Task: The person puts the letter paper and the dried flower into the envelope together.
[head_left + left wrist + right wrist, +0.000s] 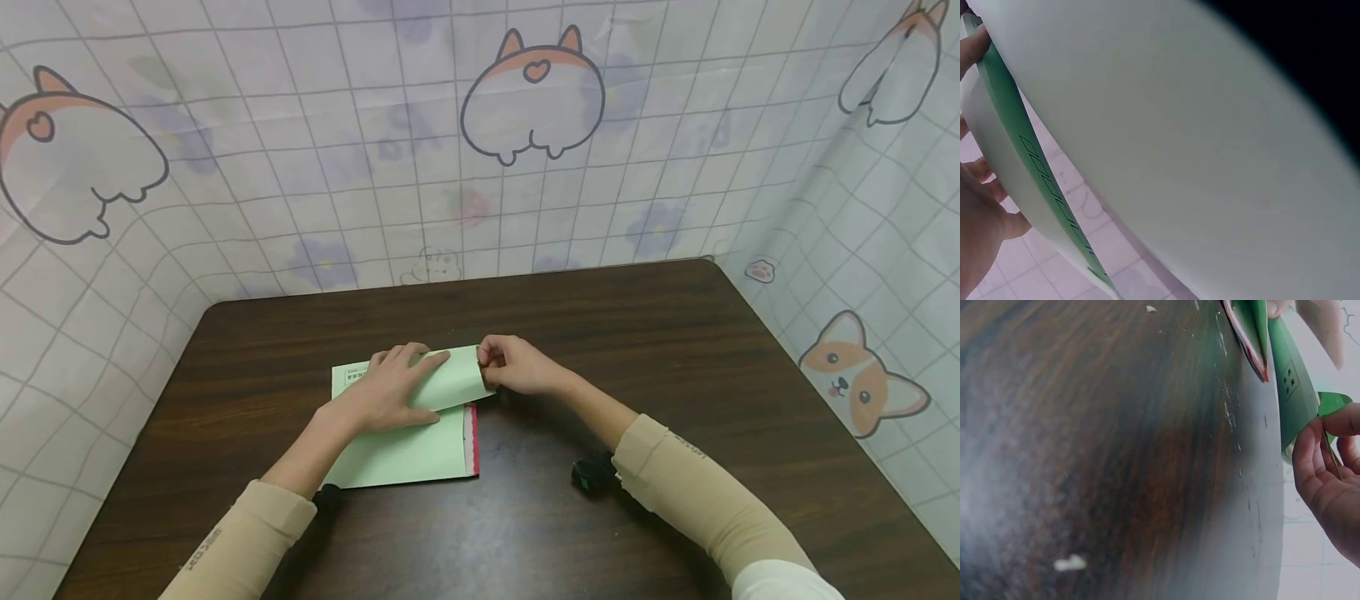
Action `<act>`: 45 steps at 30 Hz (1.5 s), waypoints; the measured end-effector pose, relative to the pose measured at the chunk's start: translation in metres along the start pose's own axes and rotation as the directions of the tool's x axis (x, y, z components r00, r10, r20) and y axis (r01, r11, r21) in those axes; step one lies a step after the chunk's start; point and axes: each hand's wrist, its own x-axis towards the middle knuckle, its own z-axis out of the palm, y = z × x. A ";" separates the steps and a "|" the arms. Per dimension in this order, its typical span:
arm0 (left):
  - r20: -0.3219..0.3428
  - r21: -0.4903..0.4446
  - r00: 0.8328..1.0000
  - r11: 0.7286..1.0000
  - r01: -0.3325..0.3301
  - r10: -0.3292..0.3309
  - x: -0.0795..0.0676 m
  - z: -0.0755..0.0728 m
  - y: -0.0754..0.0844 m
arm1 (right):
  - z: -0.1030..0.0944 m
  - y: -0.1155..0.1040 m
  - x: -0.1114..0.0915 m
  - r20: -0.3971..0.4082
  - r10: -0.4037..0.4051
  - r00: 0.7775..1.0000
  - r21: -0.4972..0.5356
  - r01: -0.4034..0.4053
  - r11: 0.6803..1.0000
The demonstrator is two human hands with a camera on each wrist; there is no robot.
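Observation:
A light green envelope [459, 373] with printed boxes lies tilted over a flat light green paper item [420, 457], which has a white and red strip along its right end. My left hand [386, 392] rests spread on the envelope, with the thumb by its lower edge and the fingertips near its upper edge. At the envelope's right end, my right hand [517, 365] pinches its edge between thumb and fingers. The right wrist view shows the right hand [1335, 469] there, with a small green flap [1334, 400] standing beside the thumb and a thin edge between the fingers.
The dark wood-grain table [600, 333] meets a printed wall cloth [405, 200] at the back and sides. A small black object [592, 473] sits below the right forearm. Pale crumbs [1070, 562] dot the tabletop in the right wrist view.

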 end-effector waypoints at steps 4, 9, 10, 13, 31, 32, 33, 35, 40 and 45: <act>0.001 0.000 1.000 1.000 0.000 0.000 0.000 0.000 0.000 | 0.001 0.000 0.001 0.002 -0.009 1.000 0.006 0.009 1.000; 0.000 0.002 1.000 1.000 -0.002 0.002 0.001 0.001 -0.001 | 0.002 0.001 0.002 -0.005 0.000 1.000 -0.001 0.000 1.000; -0.001 0.002 1.000 1.000 -0.003 0.003 0.001 0.001 -0.001 | 0.002 0.001 0.002 -0.008 0.002 1.000 -0.003 -0.002 1.000; -0.003 0.001 1.000 1.000 -0.006 0.006 0.001 0.001 -0.001 | 0.003 0.001 0.002 -0.017 0.011 1.000 0.004 -0.011 1.000; 0.012 0.007 1.000 1.000 -0.003 0.003 0.000 0.001 0.003 | 0.011 0.006 0.003 -0.056 0.063 0.996 0.048 -0.061 0.997; 0.014 0.007 1.000 1.000 -0.002 0.002 0.000 0.001 0.003 | 0.011 0.006 0.003 -0.057 0.062 0.996 0.047 -0.060 0.997; 0.013 0.006 1.000 1.000 -0.003 0.003 0.000 0.001 0.003 | 0.011 0.006 0.003 -0.056 0.060 0.997 0.047 -0.057 0.997; 0.013 0.005 1.000 1.000 0.001 -0.001 0.000 0.001 0.002 | 0.011 0.007 0.003 -0.054 0.055 0.997 0.054 -0.052 0.997; 0.007 0.008 1.000 1.000 0.004 -0.004 0.001 0.002 0.001 | 0.010 0.008 0.002 -0.053 0.051 0.997 0.071 -0.047 0.996; 0.006 0.005 1.000 1.000 0.004 -0.004 0.000 0.002 0.002 | 0.009 0.009 0.000 -0.045 0.062 0.997 0.072 -0.058 0.996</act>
